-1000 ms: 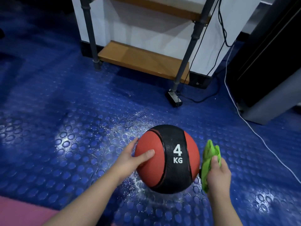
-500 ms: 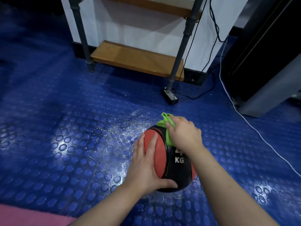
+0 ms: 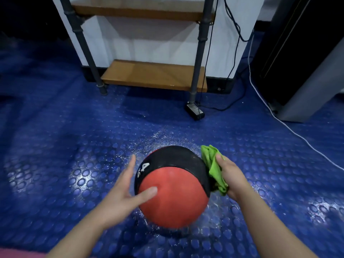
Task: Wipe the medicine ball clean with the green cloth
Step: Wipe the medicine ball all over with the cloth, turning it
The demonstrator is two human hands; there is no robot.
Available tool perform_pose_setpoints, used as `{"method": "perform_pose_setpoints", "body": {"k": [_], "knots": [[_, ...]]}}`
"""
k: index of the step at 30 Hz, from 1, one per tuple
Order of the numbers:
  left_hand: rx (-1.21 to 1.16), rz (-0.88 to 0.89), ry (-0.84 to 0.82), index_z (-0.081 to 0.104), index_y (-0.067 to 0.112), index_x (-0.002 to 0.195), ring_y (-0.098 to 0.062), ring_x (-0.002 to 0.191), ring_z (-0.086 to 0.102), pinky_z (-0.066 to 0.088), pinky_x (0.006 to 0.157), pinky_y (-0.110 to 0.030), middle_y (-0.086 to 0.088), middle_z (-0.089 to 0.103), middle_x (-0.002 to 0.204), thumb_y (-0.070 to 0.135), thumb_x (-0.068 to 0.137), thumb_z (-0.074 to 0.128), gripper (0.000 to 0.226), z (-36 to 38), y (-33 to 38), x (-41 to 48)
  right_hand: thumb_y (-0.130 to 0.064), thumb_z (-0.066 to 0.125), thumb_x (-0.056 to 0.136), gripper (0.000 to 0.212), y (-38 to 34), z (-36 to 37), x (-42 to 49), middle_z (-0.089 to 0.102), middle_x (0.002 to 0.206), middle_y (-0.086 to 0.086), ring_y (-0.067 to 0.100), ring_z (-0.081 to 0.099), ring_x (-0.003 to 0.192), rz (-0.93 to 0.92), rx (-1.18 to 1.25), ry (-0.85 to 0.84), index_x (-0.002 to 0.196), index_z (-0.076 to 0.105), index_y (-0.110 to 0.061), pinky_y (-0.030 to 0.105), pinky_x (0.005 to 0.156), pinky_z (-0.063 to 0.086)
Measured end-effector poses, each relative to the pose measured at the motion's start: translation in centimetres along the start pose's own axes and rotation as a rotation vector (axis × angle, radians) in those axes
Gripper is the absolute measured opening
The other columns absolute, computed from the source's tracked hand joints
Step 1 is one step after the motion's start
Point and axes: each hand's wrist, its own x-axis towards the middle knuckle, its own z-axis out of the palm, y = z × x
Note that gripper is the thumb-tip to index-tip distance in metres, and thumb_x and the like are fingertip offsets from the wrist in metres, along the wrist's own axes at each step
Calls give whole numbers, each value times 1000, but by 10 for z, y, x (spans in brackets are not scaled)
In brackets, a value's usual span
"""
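Surface: blue studded rubber floor (image 3: 55, 146), glossy under a light patch on the left and speckled with droplets around the ball. A strip of pink mat (image 3: 18, 255) is cut off at the near left corner.

Far edge of the floor: a white wall (image 3: 149, 38) with a dark skirting. Before it stands a rack of grey metal posts and a wooden shelf (image 3: 154, 75); a second board above is cut by the frame. A small black box (image 3: 194, 112) lies on the floor at the foot of the right post, with black cables (image 3: 236, 53) hanging beside it. A white cable (image 3: 297, 135) trails across the floor to the right. At the far right stands a dark and grey cabinet (image 3: 307, 90), only partly in view.

Left hand (image 3: 119, 198): fingers straight and spread, laid along the left side of the medicine ball (image 3: 176, 198), thumb resting on its red panel. The ball sits on the floor, near centre, between both hands.

Right hand (image 3: 232, 175): fingers curled, gripping the bunched green cloth (image 3: 214, 168) against the ball's right side.

Markings: a white "4" on the black band, turned sideways. The smaller letters beside it are blurred and unreadable. The ball's underside and far side are hidden.
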Motion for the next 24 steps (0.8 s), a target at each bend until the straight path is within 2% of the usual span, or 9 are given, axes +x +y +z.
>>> {"method": "perform_pose_setpoints", "body": {"k": [3, 6, 10, 13, 16, 18, 20, 22, 24], "knots": [[-84, 21, 163, 21, 64, 138, 0, 143, 24, 23, 120, -41, 22, 20, 157, 93, 42, 64, 109, 27, 5, 9, -33, 36, 102, 34, 13, 0, -4, 68, 113, 12, 27, 65, 96, 111, 233, 76, 121, 59, -17, 45, 84, 52], [-177, -37, 256, 43, 65, 119, -8, 121, 53, 45, 104, -39, 13, 48, 138, 89, 34, 71, 92, 17, 2, 25, -37, 36, 102, 35, 20, 2, -6, 69, 114, 8, 27, 65, 104, 92, 253, 97, 124, 58, -21, 46, 79, 54], [-284, -57, 174, 47, 60, 124, -6, 109, 60, 52, 83, -29, 20, 55, 126, 83, 30, 78, 102, 1, 4, 31, -38, 41, 100, 25, 4, 23, -11, 71, 106, -3, 14, 68, 93, -138, 46, 152, 110, 63, -34, 42, 85, 54], [-264, -57, 146, 44, 57, 132, -3, 109, 60, 52, 79, -24, 22, 54, 127, 82, 30, 78, 111, 1, 4, 33, -41, 43, 98, 23, -20, 45, -21, 70, 107, -15, 8, 65, 104, -277, 4, 122, 99, 66, -42, 39, 96, 48], [-246, -74, 122, 43, 60, 131, 0, 118, 55, 50, 91, -27, 21, 49, 137, 82, 33, 77, 106, -2, 4, 32, -35, 41, 101, 23, -44, 56, -31, 68, 114, -16, 3, 62, 108, -389, -20, 109, 105, 62, -42, 35, 100, 46], [-74, -48, 208, 42, 64, 130, 1, 135, 37, 32, 113, -33, 23, 35, 148, 83, 46, 70, 91, -5, 5, 31, -36, 41, 99, 24, -49, 64, -39, 67, 115, -17, -2, 60, 109, -476, -114, 84, 113, 59, -43, 30, 100, 46], [153, 19, 346, 36, 63, 131, 1, 141, 22, 18, 118, -32, 22, 28, 151, 80, 62, 51, 73, 5, 11, 30, -45, 36, 97, 36, -40, 80, -49, 62, 122, -17, -2, 55, 116, -518, -382, 30, 129, 52, -37, 27, 103, 41], [247, 44, 436, 32, 56, 139, -7, 147, 17, 12, 121, -35, 17, 25, 157, 75, 75, 34, 66, 29, 18, 28, -60, 18, 89, 59, -18, 102, -58, 37, 149, -8, 14, 34, 135, -544, -940, 12, 143, 31, -40, 43, 110, 29], [333, 75, 580, 35, 45, 146, -15, 147, 20, 15, 120, -39, 15, 28, 157, 69, 85, 27, 66, 52, 15, 23, -63, 13, 86, 62, -7, 114, -67, 16, 157, -9, 19, 19, 140, -531, -1176, 65, 144, 21, -45, 51, 111, 21]]}}
